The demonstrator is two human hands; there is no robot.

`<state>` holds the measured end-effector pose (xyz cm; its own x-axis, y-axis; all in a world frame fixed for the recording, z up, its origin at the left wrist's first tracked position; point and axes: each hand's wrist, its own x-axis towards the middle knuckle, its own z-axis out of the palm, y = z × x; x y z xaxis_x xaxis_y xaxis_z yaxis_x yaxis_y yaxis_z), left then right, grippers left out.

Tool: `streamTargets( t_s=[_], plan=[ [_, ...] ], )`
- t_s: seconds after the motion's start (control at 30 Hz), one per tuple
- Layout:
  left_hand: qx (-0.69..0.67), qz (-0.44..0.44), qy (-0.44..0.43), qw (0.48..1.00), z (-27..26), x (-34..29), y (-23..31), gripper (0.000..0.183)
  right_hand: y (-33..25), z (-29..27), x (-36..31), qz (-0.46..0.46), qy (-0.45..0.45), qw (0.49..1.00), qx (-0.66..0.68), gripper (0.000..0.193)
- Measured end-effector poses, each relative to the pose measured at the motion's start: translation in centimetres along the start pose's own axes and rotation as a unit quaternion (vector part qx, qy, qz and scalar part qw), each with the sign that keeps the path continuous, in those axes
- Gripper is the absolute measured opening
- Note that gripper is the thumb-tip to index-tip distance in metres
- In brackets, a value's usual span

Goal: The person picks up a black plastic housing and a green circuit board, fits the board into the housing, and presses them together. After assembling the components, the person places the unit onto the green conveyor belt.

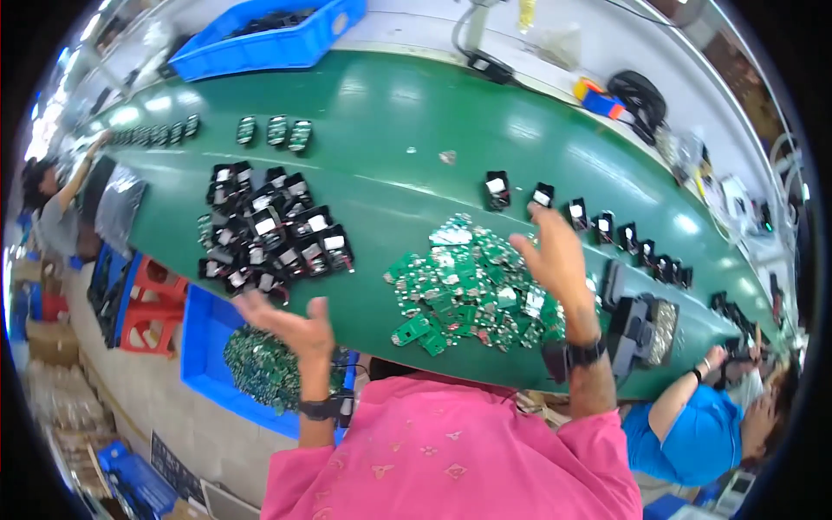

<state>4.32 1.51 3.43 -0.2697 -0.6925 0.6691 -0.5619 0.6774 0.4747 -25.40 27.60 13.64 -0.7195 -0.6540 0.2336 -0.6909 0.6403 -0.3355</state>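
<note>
The cases (pixel 267 227) heaped at centre-left of the frame, on the green counter (pixel 381 143), look light and stiff, probably slick plastic; the side walls seem the best hold, clear of the reddish bits, perhaps delicate wires. They are black, small and boxy, with white patches. At the heap's lower edge the left hand (pixel 299 331) is spread, holding nothing visible; contact cannot be told. Right of centre lie loose boards (pixel 464 299), likely light, rigid and easily damaged, best held by their edges: green, with silvery parts. Beyond them, one upright-looking case (pixel 543 191) meets the fingertips of the right hand (pixel 559 260) in view, thumb spread wide; touch is unclear.
</note>
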Motion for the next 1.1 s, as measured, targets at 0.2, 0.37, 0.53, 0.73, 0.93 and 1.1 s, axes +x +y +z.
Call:
streamTargets(
  t_s=[0.2,0.37,0.53,0.73,0.93,1.1],
  plan=[
    [-0.145,0.178,-0.268,0.936,0.0,-4.7,9.6,0.114,1.7,4.1,8.9,0.017,-0.094,0.987,-0.13,0.081],
    [-0.057,0.2,-0.333,0.92,0.7,-5.0,11.2,0.123,1.5,5.1,10.3,0.03,-0.116,0.991,-0.063,0.06],
    [-0.179,0.131,-0.243,0.944,1.0,-2.3,12.0,0.123,-2.0,0.3,5.4,0.027,-0.13,0.963,0.234,0.064],
    [-0.337,0.162,-0.323,0.869,0.5,0.3,15.6,0.094,-8.6,-0.5,-2.9,-0.054,-0.257,0.906,0.333,0.072],
    [-0.459,-0.132,-0.378,0.794,-1.4,-0.3,12.7,0.049,-4.6,-0.7,-4.5,-0.078,-0.06,0.979,0.181,0.055],
    [-0.462,-0.312,-0.388,0.734,-1.6,-1.7,10.8,0.012,-4.2,0.9,-5.2,-0.124,-0.125,0.977,0.118,0.06]
  ],
)
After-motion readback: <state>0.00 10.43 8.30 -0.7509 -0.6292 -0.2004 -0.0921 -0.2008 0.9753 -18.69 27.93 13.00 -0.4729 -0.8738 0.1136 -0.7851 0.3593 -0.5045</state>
